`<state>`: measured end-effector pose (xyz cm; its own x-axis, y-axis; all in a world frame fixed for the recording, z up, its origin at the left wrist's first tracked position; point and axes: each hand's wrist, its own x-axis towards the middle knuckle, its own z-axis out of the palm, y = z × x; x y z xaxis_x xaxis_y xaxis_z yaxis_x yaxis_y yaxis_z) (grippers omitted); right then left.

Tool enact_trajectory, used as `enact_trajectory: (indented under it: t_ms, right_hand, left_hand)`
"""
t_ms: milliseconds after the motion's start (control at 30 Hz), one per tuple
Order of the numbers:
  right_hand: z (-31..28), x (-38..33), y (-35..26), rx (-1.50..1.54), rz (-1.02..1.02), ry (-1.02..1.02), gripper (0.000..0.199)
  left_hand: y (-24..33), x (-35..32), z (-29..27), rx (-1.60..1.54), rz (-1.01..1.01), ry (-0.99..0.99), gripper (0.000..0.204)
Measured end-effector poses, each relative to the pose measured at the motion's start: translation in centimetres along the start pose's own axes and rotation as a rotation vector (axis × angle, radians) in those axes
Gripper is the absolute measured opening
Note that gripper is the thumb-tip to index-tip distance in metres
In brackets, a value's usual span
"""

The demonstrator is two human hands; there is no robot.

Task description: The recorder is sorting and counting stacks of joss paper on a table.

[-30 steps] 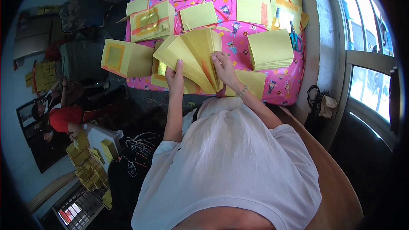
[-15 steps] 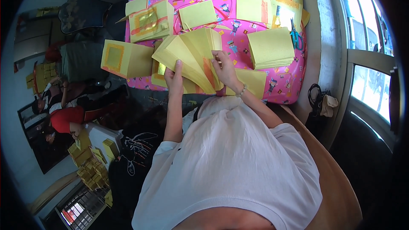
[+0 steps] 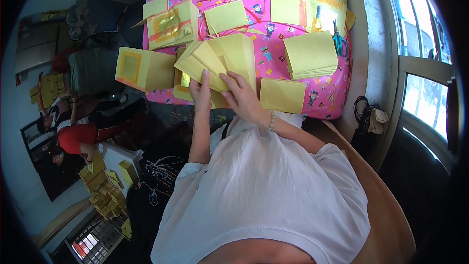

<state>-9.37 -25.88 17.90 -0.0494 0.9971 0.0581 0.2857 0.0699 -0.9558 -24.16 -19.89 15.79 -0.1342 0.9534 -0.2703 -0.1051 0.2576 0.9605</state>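
A fanned bundle of yellow paper sheets [image 3: 222,58] lies at the near edge of the table with a pink patterned cover [image 3: 273,29]. My left hand [image 3: 200,90] grips the bundle's lower left side, thumb on top. My right hand [image 3: 242,98] presses flat on the sheets from the right, fingers spread over them. A bead bracelet sits on my right wrist. Under the fan lies a sheet with a gold foil square [image 3: 184,79].
More yellow paper stacks lie on the table: one at the left edge with an orange-framed square [image 3: 144,68], one at the right [image 3: 310,54], one near my right wrist [image 3: 282,95], several farther back. Blue scissors [image 3: 338,41] lie at the right. A person in red [image 3: 73,134] sits low at the left.
The fan of sheets has been pushed flatter and closer together. My right hand moved from the fan's upper edge down onto the sheets.
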Motion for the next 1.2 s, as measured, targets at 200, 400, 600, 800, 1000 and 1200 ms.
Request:
enact_trajectory:
  t_ms: [200,400,600,800,1000,1200]
  right_hand:
    - [0.3,-0.1,0.1,-0.276,-0.079,-0.006,0.057]
    - [0.0,-0.1,0.3,-0.314,-0.044,-0.035,0.057]
    - [-0.5,-0.1,0.6,-0.224,-0.056,-0.022,0.057]
    - [-0.4,0.6,0.9,0.126,0.07,0.016,0.052]
    - [0.0,1.1,3.2,0.387,0.292,0.175,0.048]
    - [-0.1,1.1,5.3,0.282,0.205,0.253,0.045]
  left_hand:
    - [0.6,-0.3,0.8,0.027,-0.028,0.02,0.031]
    - [0.8,-0.2,2.0,0.127,0.067,0.007,0.027]
    - [0.6,-0.2,2.3,0.25,0.137,0.04,0.024]
    - [0.5,0.1,1.8,0.205,0.152,0.09,0.025]
    - [0.4,0.1,1.5,0.183,0.137,0.108,0.026]
    - [0.3,0.1,0.7,0.16,0.094,0.094,0.026]
